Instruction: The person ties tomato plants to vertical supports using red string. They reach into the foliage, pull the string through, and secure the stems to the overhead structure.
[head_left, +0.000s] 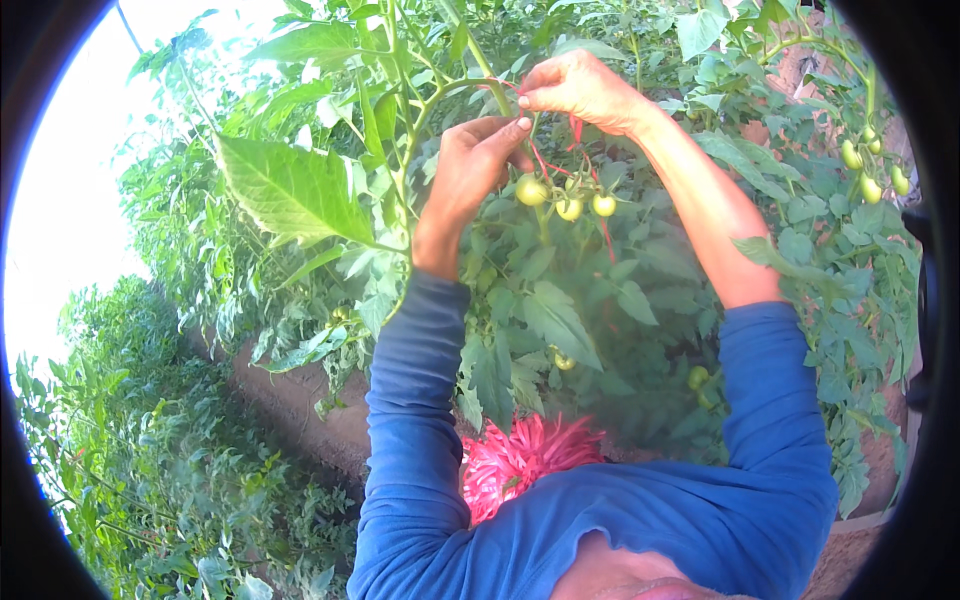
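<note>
My left hand (474, 154) and my right hand (583, 91) are raised close together, thumb and fingers of each pinched on a thin red plastic strip (537, 156). The strip passes by a curved green tomato stem (442, 91) and a straighter diagonal stem (474, 46), just above my left fingertips. How it loops round them is partly hidden. Below my hands hangs a cluster of small green tomatoes (531, 190), with more red strip among their stalks. A large tomato leaf (289, 191) spreads left of my left wrist.
A thick bunch of pink-red strips (525, 459) sits at my front. Dense tomato plants (555, 319) stand before me, with another green tomato cluster (870, 187) at the right. A bare soil path (292, 397) separates them from a lower row of plants (202, 450) at left.
</note>
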